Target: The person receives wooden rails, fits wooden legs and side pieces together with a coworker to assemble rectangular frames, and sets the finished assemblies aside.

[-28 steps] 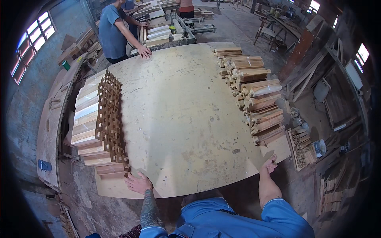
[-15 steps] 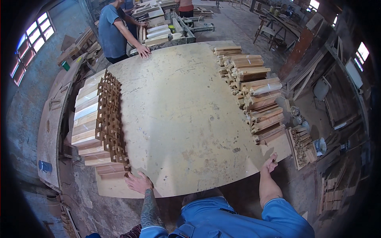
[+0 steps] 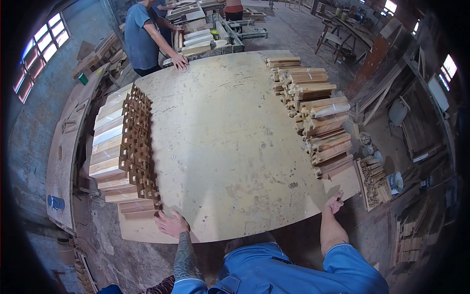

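A broad pale wooden table (image 3: 235, 132), stained and scuffed, spreads out before me. My left hand (image 3: 171, 224) lies flat on its near left edge with fingers spread, holding nothing. Just beyond those fingers begins a long stack of wooden pieces (image 3: 110, 139) with tenon-like notched ends facing inward. At the near right corner my right hand (image 3: 335, 201) is closed at the table's edge. Whatever its fingers hold, if anything, is too small to make out. Farther up the right side lies a looser row of wooden pieces (image 3: 323, 110), notched ends toward the middle.
A co-worker in a grey-blue shirt (image 3: 142, 39) rests a hand on the table's far left edge. Behind stands a machine bench (image 3: 227, 34) with wood on it. A side bench (image 3: 63, 171) runs along the left wall. A crate of offcuts (image 3: 372, 181) sits on the floor at right.
The view has shifted very slightly. Both my hands keep their places on the table, and the stacks look the same.
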The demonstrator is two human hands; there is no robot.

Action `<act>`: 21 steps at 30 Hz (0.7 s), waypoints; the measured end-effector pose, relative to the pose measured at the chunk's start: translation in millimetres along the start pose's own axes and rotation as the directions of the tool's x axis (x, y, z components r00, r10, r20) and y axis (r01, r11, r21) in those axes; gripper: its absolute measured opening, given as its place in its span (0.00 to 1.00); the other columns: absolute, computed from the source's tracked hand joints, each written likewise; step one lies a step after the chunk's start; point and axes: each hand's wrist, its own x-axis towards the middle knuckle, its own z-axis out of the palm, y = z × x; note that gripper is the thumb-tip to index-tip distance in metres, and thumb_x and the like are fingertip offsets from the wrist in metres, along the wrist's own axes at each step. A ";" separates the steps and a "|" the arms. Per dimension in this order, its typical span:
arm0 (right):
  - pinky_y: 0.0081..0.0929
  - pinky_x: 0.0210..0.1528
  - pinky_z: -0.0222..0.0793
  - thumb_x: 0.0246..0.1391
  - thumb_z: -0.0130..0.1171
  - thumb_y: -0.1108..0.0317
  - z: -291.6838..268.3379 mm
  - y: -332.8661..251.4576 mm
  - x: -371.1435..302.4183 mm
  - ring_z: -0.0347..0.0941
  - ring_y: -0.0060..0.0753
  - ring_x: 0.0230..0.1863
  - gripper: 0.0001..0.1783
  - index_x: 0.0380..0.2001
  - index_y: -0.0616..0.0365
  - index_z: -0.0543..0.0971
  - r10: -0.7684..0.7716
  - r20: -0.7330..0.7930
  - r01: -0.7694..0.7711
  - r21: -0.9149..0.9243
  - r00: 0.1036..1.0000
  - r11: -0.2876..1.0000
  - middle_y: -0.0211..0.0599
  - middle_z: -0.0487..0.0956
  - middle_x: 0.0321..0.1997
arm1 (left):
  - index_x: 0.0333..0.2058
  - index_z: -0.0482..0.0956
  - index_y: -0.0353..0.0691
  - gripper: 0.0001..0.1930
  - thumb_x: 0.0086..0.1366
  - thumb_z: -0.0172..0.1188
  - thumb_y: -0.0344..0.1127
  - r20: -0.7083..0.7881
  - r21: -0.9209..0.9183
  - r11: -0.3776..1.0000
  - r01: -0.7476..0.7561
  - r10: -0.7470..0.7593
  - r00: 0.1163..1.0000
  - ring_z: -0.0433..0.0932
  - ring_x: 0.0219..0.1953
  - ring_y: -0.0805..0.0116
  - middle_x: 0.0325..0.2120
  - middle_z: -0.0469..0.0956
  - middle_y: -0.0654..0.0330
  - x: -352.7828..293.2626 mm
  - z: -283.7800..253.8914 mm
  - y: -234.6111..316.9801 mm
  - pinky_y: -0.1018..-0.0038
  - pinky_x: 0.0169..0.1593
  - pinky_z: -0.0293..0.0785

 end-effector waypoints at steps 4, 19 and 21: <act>0.38 0.48 0.75 0.51 0.48 0.30 8.9 13.7 8.8 0.78 0.52 0.46 0.38 0.37 0.60 0.76 -0.061 -0.006 0.061 0.063 0.998 0.996 0.51 0.81 0.41 | 0.58 0.65 0.41 0.29 0.65 0.48 0.54 0.000 -0.012 1.000 -0.009 0.009 1.000 0.56 0.65 0.50 0.62 0.58 0.44 -0.1 -3.0 1.0 0.53 0.64 0.53; 0.43 0.48 0.73 0.51 0.40 0.25 8.0 13.0 11.2 0.77 0.55 0.46 0.44 0.39 0.61 0.73 -0.044 -0.017 0.043 -0.085 0.999 0.995 0.55 0.81 0.40 | 0.60 0.63 0.42 0.30 0.65 0.47 0.54 0.020 -0.004 1.000 -0.006 0.006 1.000 0.56 0.65 0.50 0.63 0.58 0.44 0.0 1.6 -1.0 0.53 0.65 0.52; 0.42 0.48 0.73 0.51 0.40 0.25 7.7 12.5 10.9 0.77 0.55 0.46 0.44 0.40 0.62 0.73 -0.028 -0.015 0.027 -0.095 0.999 0.995 0.55 0.80 0.41 | 0.60 0.63 0.42 0.30 0.65 0.47 0.54 0.025 -0.008 1.000 -0.004 0.004 1.000 0.56 0.65 0.50 0.63 0.57 0.44 -0.4 1.1 -0.9 0.53 0.65 0.52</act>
